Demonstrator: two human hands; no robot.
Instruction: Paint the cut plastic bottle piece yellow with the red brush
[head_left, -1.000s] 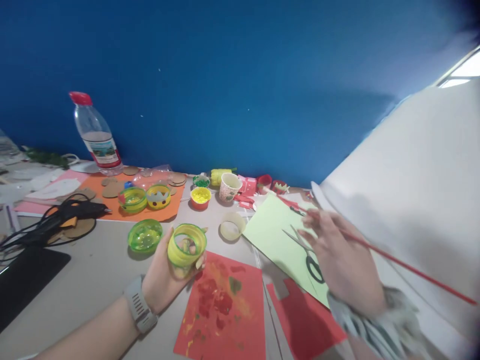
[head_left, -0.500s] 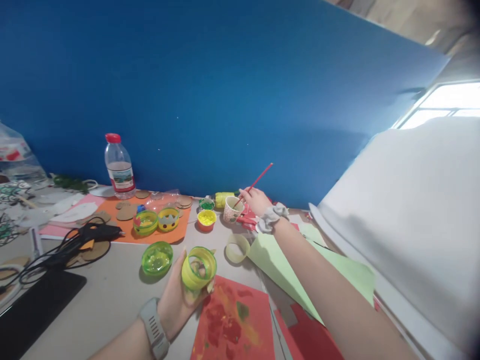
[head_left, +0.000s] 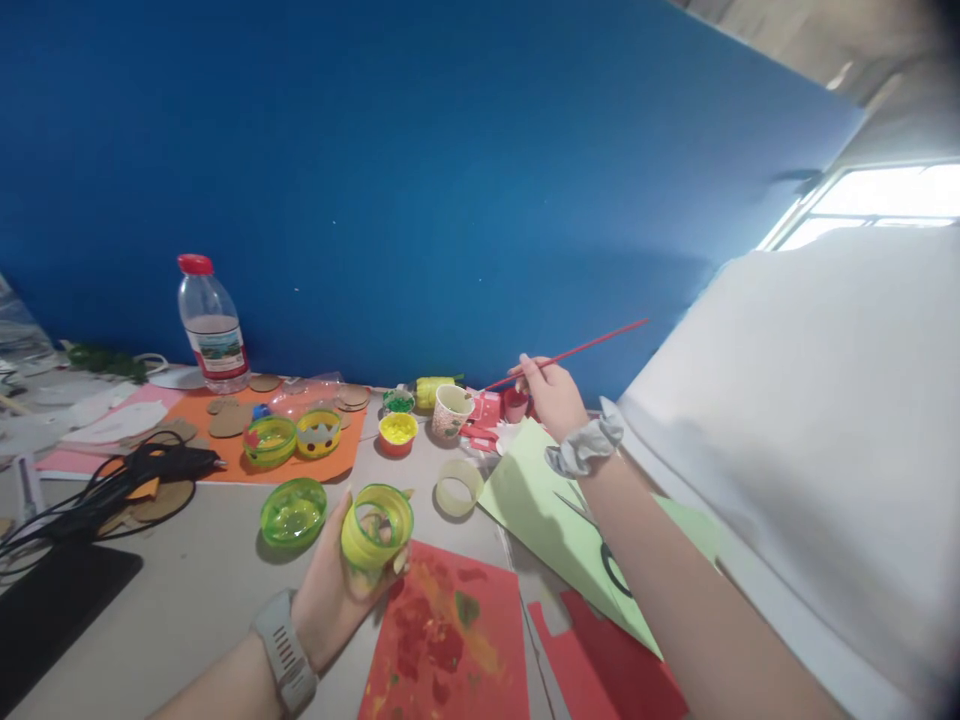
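Note:
My left hand (head_left: 337,590) is wrapped round a small round container (head_left: 375,540), yellow with a green rim, its open top facing up. Between the fingers of my right hand (head_left: 553,395) is a thin red paintbrush (head_left: 592,342), slanting, with its lower end close to the rim of a patterned paper cup (head_left: 448,418). I cannot tell whether the tip touches the cup. Just left of the cup stand a pot of yellow paint (head_left: 397,432) and a pot of green paint (head_left: 398,402). A pale ring of tape (head_left: 458,490) lies between my hands.
Paint-smeared red paper (head_left: 450,640) lies in front, with green paper (head_left: 540,520) and scissors (head_left: 611,560) under my right arm. Left are a green dish (head_left: 292,515), decorated containers (head_left: 319,432) on orange paper (head_left: 262,470), a glue gun (head_left: 180,460) and a bottle (head_left: 214,330). A blue partition (head_left: 375,180) stands behind.
My right hand has moved right, lifting the paintbrush out of the paper cup and tilting it flatter. My left hand still holds the container. The whole view has shifted slightly.

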